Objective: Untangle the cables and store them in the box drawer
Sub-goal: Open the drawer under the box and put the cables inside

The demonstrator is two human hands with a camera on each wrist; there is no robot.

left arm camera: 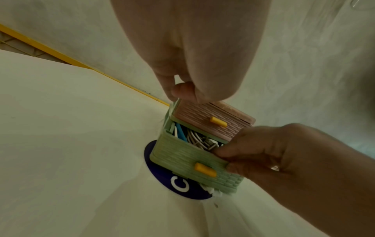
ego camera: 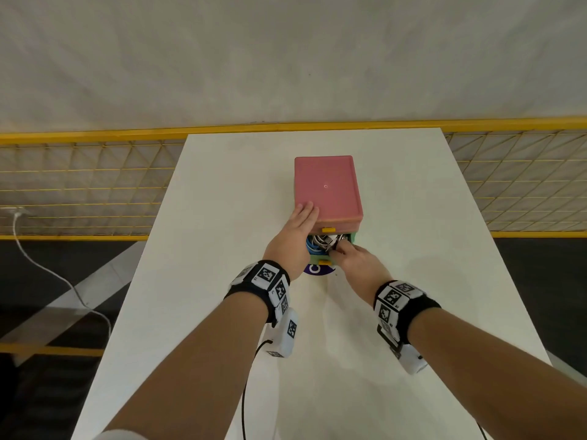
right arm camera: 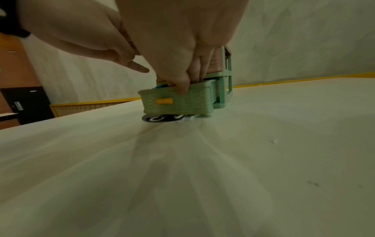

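Your left hand (ego camera: pixel 298 230) lies flat on the pink lid of the drawer box (ego camera: pixel 327 188), steadying it mid-desk. Your right hand (ego camera: pixel 351 258) pinches the green lower drawer (left arm camera: pixel 188 158) by its front wall, fingers inside on the cables (left arm camera: pixel 199 141), thumb outside. The white and blue cables look light and springy, so press the coil down before sliding. The box is likely light plastic and will skid; brace it. The desk (ego camera: pixel 428 281) edges are well apart from it.
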